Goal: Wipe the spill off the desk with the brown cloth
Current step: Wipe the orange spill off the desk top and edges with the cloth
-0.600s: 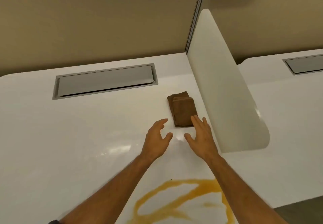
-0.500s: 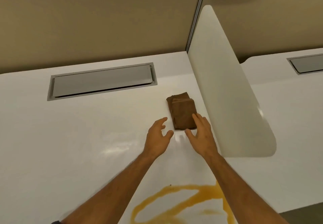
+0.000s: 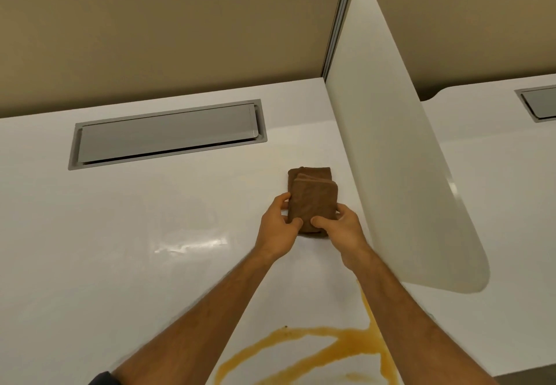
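A folded brown cloth (image 3: 313,198) lies on the white desk (image 3: 120,249) beside the divider. My left hand (image 3: 278,228) grips its near left edge, thumb on top. My right hand (image 3: 340,228) grips its near right corner the same way. The near end of the cloth looks slightly lifted; its far end rests on the desk. An orange-yellow spill (image 3: 340,348) spreads in looping streaks at the near edge of the desk, between and under my forearms, partly hidden by my right arm.
A white rounded divider panel (image 3: 391,159) stands just right of the cloth. A grey cable hatch (image 3: 167,135) is set into the desk at the back left. Beige partition walls (image 3: 165,29) rise behind. A second desk (image 3: 511,189) lies to the right.
Both hands moved forward from open above the desk and closed on the near end of the brown cloth. The camera view tilted downward and nearer.
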Tool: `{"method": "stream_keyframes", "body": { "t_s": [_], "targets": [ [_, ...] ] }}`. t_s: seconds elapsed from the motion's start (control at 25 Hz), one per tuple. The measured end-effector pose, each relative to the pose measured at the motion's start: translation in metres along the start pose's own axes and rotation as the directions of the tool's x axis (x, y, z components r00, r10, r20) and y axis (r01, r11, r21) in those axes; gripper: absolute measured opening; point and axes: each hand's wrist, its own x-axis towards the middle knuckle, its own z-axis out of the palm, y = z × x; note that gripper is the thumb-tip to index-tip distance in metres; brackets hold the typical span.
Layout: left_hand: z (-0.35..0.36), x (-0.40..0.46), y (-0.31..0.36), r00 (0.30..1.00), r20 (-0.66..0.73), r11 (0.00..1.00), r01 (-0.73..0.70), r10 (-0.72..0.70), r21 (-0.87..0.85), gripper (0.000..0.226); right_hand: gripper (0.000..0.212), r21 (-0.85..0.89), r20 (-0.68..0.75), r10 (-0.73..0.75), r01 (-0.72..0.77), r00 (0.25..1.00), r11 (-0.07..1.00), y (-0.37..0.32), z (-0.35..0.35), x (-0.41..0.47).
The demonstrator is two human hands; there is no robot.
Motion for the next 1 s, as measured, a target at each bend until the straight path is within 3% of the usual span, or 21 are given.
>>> {"method": "stream_keyframes", "body": {
  "t_s": [0.24, 0.32, 0.44, 0.64, 0.8, 1.0],
  "targets": [
    [-0.026, -0.038, -0.018, 0.997, 0.076, 1.0, -0.004, 0.005, -0.017, 0.067, 0.044, 0.205, 0.042, -0.086, 0.076, 0.995, 0.976, 0.003, 0.003, -0.059],
    [-0.038, -0.058, -0.025, 0.991, 0.134, 0.998, -0.032, 0.024, 0.059, 0.079, 0.045, 0.235, 0.052, -0.098, 0.084, 0.994, 0.968, 0.001, 0.002, -0.084],
    [-0.062, -0.095, -0.042, 0.975, 0.163, 0.957, -0.183, 0.148, 0.224, 0.096, 0.048, 0.11, 0.128, -0.151, 0.137, 0.98, 0.984, 0.002, -0.001, -0.132],
    [-0.124, -0.179, -0.066, 0.879, 0.25, 0.809, -0.473, 0.406, 0.35, 0.096, 0.052, -0.208, 0.242, -0.271, 0.322, 0.932, 0.923, 0.007, 0.015, -0.238],
    [-0.158, -0.239, -0.092, 0.798, 0.403, 0.682, -0.597, 0.449, 0.423, 0.091, 0.05, -0.322, 0.33, -0.276, 0.382, 0.903, 0.866, 0.015, 0.046, -0.31],
    [-0.183, -0.295, -0.122, 0.803, 0.486, 0.796, -0.524, 0.345, 0.302, 0.051, 0.054, -0.336, 0.348, -0.336, 0.451, 0.875, 0.827, 0.027, 0.073, -0.372]
  ]
}}
